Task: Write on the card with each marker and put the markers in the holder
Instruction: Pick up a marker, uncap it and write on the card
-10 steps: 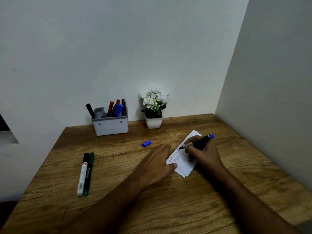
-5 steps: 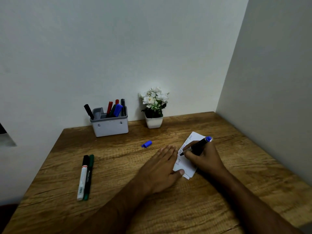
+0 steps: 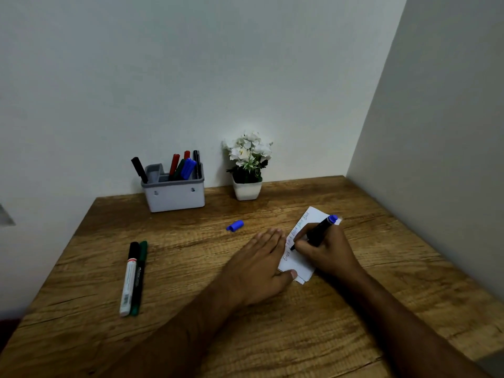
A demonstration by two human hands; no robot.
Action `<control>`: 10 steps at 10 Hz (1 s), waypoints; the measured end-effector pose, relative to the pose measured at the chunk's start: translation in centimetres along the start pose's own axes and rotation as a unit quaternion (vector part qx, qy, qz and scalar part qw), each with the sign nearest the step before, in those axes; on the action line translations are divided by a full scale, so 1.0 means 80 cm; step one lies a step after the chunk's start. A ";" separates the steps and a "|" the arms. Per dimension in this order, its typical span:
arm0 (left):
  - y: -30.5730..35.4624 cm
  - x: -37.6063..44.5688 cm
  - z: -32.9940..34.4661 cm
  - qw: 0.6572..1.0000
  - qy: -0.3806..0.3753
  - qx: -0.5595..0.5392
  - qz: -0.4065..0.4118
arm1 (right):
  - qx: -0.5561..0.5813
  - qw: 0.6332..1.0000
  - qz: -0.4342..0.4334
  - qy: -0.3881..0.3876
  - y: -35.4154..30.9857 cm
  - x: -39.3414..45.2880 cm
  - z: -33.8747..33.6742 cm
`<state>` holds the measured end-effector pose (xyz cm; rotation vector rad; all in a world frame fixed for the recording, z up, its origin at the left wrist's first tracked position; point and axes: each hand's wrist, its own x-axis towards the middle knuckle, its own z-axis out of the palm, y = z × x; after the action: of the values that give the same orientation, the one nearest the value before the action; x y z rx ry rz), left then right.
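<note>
The right hand pinches a black blue-ended marker, tip on the small white paper card, hiding its right part. The left hand lies flat, fingers straight, thumb on the card's near edge. Its faint writing is illegible; the grey plastic holder stands far left.

A wooden table is seen bearing a card, blue cap, two markers, grey holder and potted flowers.
</note>
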<state>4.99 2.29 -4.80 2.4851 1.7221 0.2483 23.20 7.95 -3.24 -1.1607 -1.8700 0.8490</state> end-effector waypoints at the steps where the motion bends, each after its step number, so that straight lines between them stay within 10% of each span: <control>1: 0.001 0.000 0.002 1.000 0.000 -0.003 -0.002 | 0.019 1.000 0.011 0.006 0.002 -0.001 -0.002; 10: 0.002 -0.001 -0.002 1.000 -0.001 -0.001 0.000 | -0.028 0.999 0.014 0.027 0.004 0.008 -0.002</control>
<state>5.03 2.13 -4.61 2.4831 1.7201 0.2486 23.31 8.67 -3.30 -1.2337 -1.8484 0.7774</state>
